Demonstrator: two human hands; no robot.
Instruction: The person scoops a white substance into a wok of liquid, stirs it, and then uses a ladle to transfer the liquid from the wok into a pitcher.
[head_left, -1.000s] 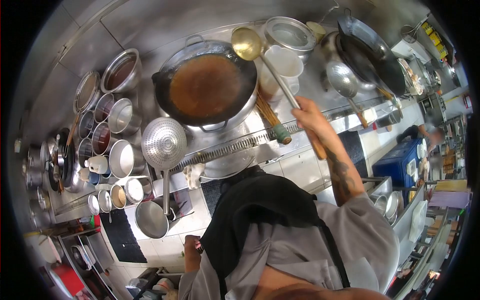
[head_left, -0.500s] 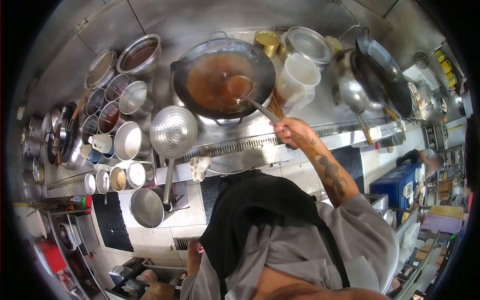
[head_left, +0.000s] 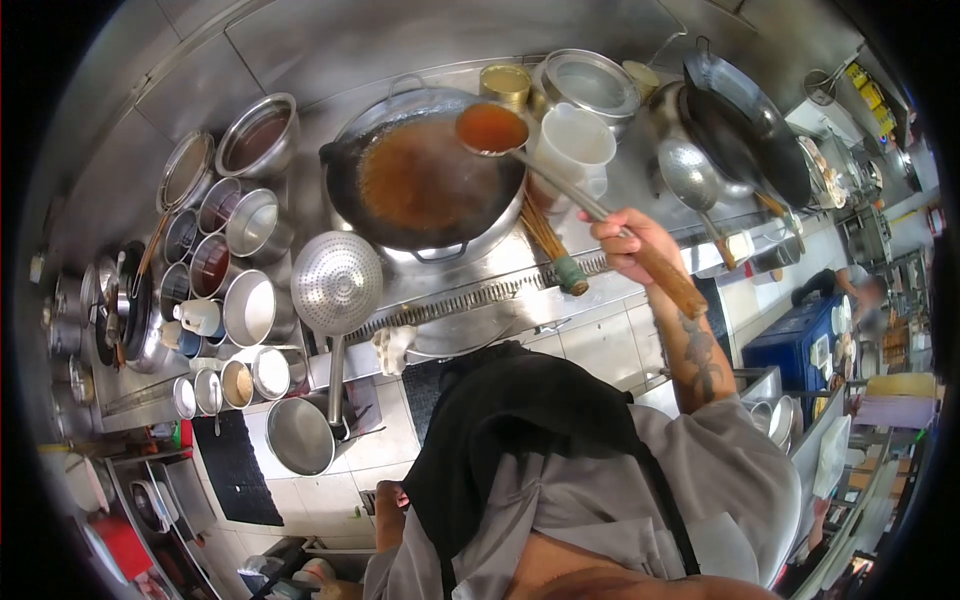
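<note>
My right hand [head_left: 632, 243] grips the handle of a long ladle [head_left: 492, 128], its fingers wrapped round the shaft. The ladle's bowl is full of red-brown liquid and hangs over the right rim of a wok [head_left: 345, 190]. Steaming brown liquid [head_left: 415, 175] fills the wok's middle. Beside the bowl stands a translucent plastic jug [head_left: 578, 145]. A bamboo brush [head_left: 548, 240] lies right of the wok, under the ladle handle. Only a small part of my left hand [head_left: 401, 494] shows, low beside the black apron, its fingers mostly hidden.
A perforated skimmer [head_left: 338, 283] rests at the counter's front edge, next to a crumpled cloth [head_left: 392, 348]. Metal pots and seasoning containers [head_left: 250, 308] crowd the left. Another wok [head_left: 750, 140] and a strainer ladle [head_left: 690, 176] are right. A person [head_left: 850, 285] bends near a blue cabinet [head_left: 790, 340].
My right hand has lifted the ladle out of the wok's liquid and moved it up and right, now filled. The bamboo brush shows more fully. The view has shifted slightly.
</note>
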